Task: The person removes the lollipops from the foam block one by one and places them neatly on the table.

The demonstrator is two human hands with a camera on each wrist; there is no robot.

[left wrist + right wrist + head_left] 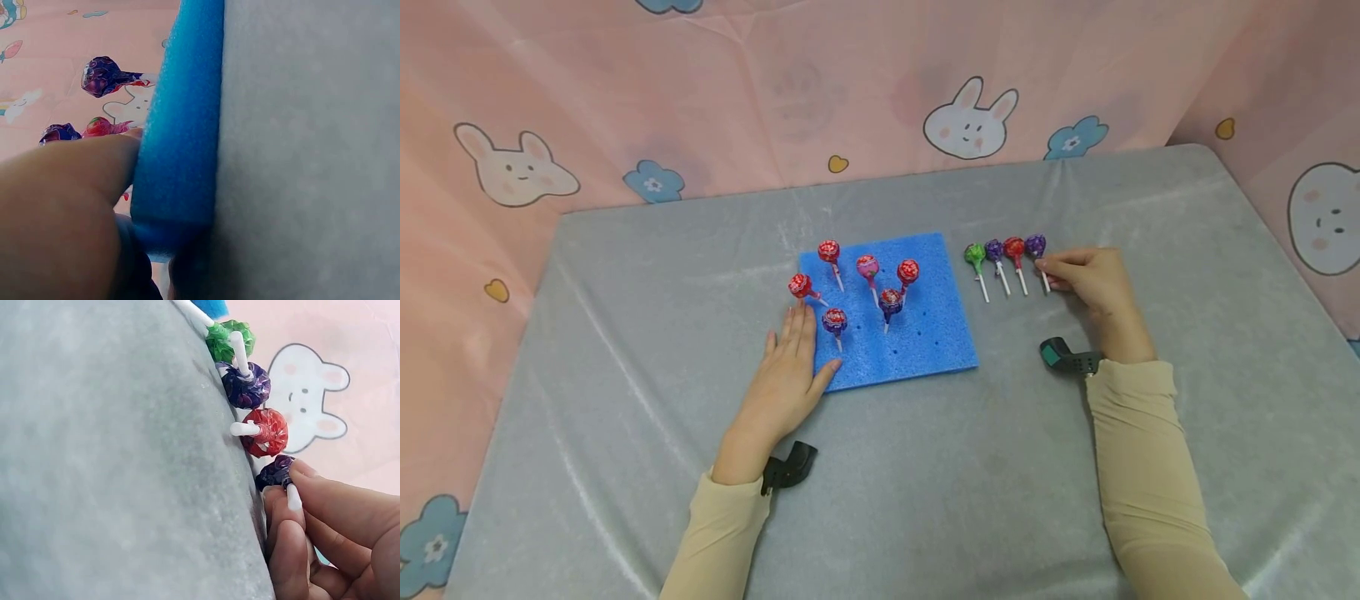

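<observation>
My right hand (pixel 1093 283) pinches a purple lollipop (pixel 1035 246) at the right end of a short row on the table. In the right wrist view the thumb and fingers close round it just below the wrapped head, its white stick (pixel 294 497) jutting out. Beside it lie a red lollipop (pixel 1014 247), another purple lollipop (pixel 994 249) and a green lollipop (pixel 975 254). My left hand (pixel 782 383) rests flat along the left edge of a blue foam board (pixel 932 333), fingers straight, thumb on its front corner. Several lollipops stand in the board, among them a pink one (pixel 867 266).
The board shows several small holes in its right and front parts. A grey cloth covers the table (pixel 970 483). Behind it hangs a pink curtain (pixel 865 83) with rabbits and flowers. Dark bands (pixel 790 467) are worn at both wrists.
</observation>
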